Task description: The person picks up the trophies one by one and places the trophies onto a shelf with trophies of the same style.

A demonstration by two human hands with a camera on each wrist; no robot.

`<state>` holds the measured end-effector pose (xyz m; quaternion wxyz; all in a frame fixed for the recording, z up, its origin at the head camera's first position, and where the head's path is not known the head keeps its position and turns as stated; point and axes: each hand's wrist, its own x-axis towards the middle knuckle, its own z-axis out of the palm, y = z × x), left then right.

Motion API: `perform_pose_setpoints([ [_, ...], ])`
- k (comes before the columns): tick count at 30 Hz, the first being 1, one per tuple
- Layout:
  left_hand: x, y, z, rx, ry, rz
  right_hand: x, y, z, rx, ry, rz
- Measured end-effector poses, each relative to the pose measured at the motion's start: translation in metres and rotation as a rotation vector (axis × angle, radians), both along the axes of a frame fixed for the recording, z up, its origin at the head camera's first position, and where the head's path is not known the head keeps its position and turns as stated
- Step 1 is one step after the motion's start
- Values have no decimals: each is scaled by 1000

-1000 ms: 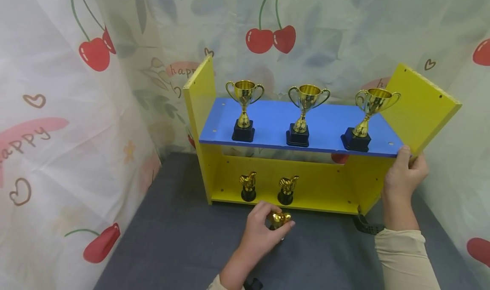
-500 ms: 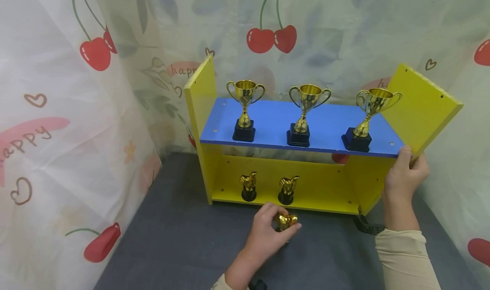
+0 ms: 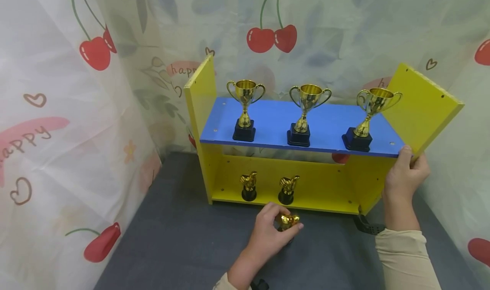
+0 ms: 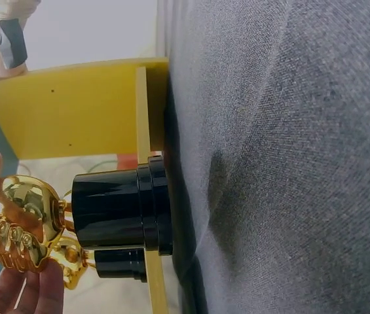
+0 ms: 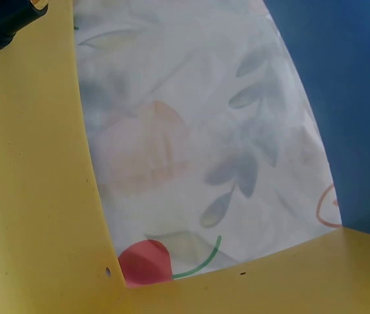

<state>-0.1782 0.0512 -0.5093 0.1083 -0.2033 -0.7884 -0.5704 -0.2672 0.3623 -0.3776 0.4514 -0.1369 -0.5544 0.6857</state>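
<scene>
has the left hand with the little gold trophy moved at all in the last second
Yes: the left hand carried the small gold trophy slightly rightward along the yellow shelf's bottom board.

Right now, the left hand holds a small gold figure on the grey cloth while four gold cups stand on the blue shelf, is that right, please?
Not quite: the head view shows three gold cups on the blue shelf, not four. The rest holds: the left hand holds the small gold figure on the grey cloth.
</scene>
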Motion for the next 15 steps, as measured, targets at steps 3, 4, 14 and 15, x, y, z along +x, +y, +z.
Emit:
perform_pose_setpoints([
  [3,-1,2,-2,-2,-2,-6,0,0,-1,15,5,-3],
  [4,-1,2,-2,-3,-2,-8,0,0,-1,21,6,-5],
  [14,-3,9,-4,-4,-20,-22,-1,2,-2,19,14,-8],
  [15,-3,9,-4,-5,-21,-22,-1,2,-2,18,12,-9],
])
